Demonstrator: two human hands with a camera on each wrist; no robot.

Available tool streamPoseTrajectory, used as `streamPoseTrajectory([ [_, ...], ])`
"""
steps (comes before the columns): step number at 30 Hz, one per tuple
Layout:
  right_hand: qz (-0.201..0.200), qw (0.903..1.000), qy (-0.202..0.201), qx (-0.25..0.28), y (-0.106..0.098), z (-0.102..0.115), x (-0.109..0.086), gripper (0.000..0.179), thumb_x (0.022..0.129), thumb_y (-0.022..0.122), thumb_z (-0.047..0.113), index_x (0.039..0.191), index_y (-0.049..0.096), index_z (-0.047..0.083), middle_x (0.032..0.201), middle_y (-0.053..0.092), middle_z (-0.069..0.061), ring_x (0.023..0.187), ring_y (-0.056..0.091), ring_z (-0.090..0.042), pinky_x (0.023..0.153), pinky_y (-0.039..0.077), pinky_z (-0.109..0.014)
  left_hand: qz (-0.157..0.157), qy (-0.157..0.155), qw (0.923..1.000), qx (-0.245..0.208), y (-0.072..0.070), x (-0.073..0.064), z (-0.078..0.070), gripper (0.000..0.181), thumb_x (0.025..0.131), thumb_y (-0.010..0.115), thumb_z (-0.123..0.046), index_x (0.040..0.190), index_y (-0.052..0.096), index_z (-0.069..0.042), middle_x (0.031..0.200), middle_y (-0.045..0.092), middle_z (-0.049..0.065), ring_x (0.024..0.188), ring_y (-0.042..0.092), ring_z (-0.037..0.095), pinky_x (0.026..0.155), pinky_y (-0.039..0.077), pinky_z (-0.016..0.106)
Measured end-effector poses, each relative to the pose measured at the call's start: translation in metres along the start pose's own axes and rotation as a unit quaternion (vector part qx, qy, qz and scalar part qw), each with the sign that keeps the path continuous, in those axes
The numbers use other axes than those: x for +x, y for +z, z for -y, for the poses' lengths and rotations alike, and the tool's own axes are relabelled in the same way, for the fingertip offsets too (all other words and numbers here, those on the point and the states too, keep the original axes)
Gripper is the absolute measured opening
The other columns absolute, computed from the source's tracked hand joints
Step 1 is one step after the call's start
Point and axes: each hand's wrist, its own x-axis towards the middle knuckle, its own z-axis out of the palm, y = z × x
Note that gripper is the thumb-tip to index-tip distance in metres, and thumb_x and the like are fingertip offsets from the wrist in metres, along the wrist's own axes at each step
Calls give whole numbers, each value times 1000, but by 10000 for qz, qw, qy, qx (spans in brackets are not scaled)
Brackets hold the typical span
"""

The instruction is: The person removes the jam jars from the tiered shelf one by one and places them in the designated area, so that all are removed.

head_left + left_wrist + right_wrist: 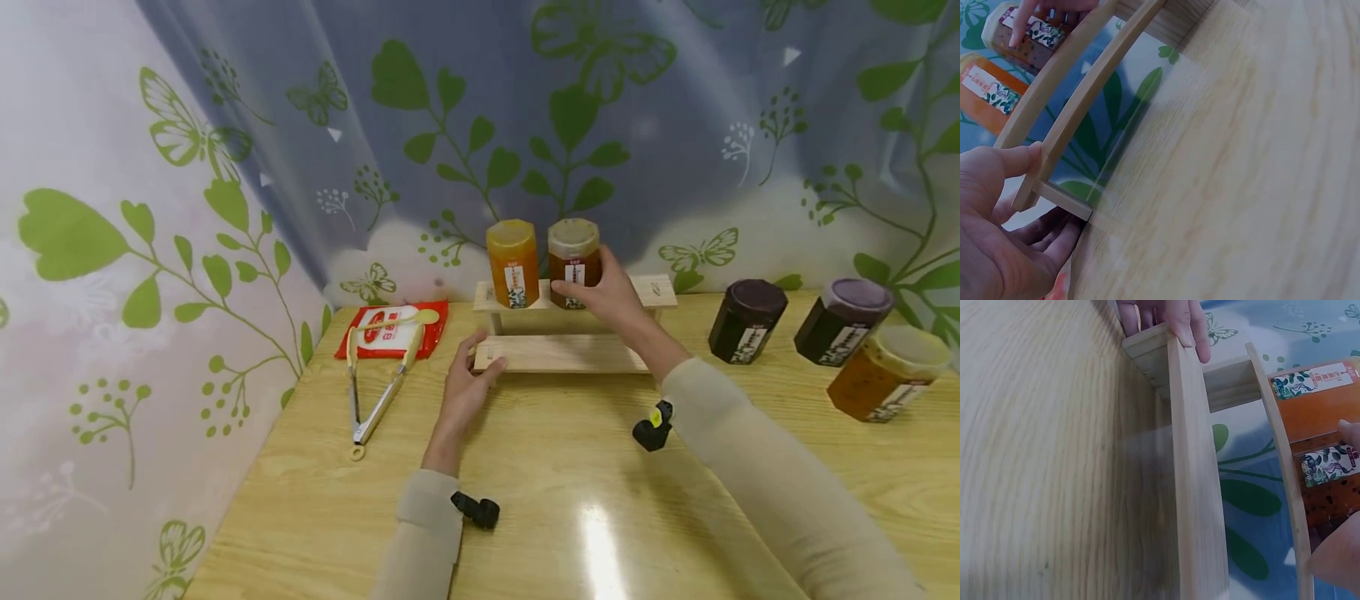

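Observation:
A two-tier wooden rack (570,354) stands against the curtain. My left hand (467,385) grips the left end of its lower board, the thumb on the board and the fingers around the end, as the left wrist view shows. On the upper tier, my right hand (611,296) holds a dark amber jar (573,250) with a pale lid, its thumb across the front by the label. Just left of it on the same tier is an orange jar (512,258) with a yellow lid. Both jars are upright; the right hand's fingers behind the amber jar are mostly hidden.
At the right of the table (540,467) stand a dark jar (746,321), a purple-lidded jar (843,321) and an amber jar (888,375). Metal tongs (378,408) with pale tips lie left of the rack, partly over a red and white packet (435,329).

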Motion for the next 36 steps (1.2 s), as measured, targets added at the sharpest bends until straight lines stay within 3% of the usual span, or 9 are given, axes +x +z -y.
streamPoseTrajectory([
  [4, 45, 9999, 84, -69, -4, -2, -6, 91, 94, 78, 39, 163, 24, 17, 157, 42, -14, 141, 44, -36, 113, 38, -57, 12, -35, 9999, -120, 2, -1, 2, 62, 99, 74, -27, 155, 47, -25, 148, 55, 13, 130, 56, 29, 101, 48, 47],
  [9, 161, 9998, -4, -114, -9, -1, -11, 96, 94, 79, 40, 166, 19, 20, 159, 40, -15, 142, 42, -38, 113, 37, -60, -87, 31, 9999, -100, 1, 0, 3, 60, 98, 75, -28, 153, 50, -29, 157, 47, 9, 139, 48, 29, 107, 45, 49],
  [16, 242, 9991, -145, -319, -16, -5, -19, 97, 94, 77, 41, 167, 17, 20, 159, 40, -16, 143, 42, -40, 113, 36, -61, -106, 44, 9999, -75, 0, 0, 3, 61, 98, 76, -30, 153, 50, -30, 158, 46, 9, 144, 44, 31, 111, 42, 52],
  [21, 281, 9993, -211, -119, -20, -8, -23, 95, 94, 78, 42, 166, 20, 21, 158, 40, -14, 142, 43, -37, 113, 37, -60, -118, 86, 9999, -23, -1, 1, 2, 61, 97, 76, -31, 152, 51, -29, 162, 41, 8, 146, 41, 32, 113, 40, 53],
  [25, 291, 9993, -229, 64, -25, -9, -29, 95, 92, 82, 36, 166, 23, 26, 159, 40, -13, 143, 42, -36, 113, 37, -60, -122, 77, 9999, 1, 0, 1, 1, 59, 98, 76, -30, 152, 51, -29, 162, 41, 7, 146, 41, 32, 113, 40, 52],
  [31, 298, 9988, -290, 259, -30, -12, -44, 94, 88, 87, 21, 164, 31, 23, 157, 45, -13, 145, 42, -34, 115, 36, -57, -66, -1, 10000, 29, 1, 0, 3, 60, 98, 76, -30, 152, 51, -30, 161, 42, 8, 145, 42, 32, 112, 41, 52],
  [36, 295, 9985, -378, 258, -33, -15, -55, 94, 87, 87, 21, 164, 33, 21, 158, 45, -12, 147, 41, -34, 117, 35, -56, -28, 81, 10000, 26, 1, 0, 5, 62, 98, 75, -30, 154, 49, -26, 163, 40, 9, 147, 39, 33, 113, 40, 54],
])
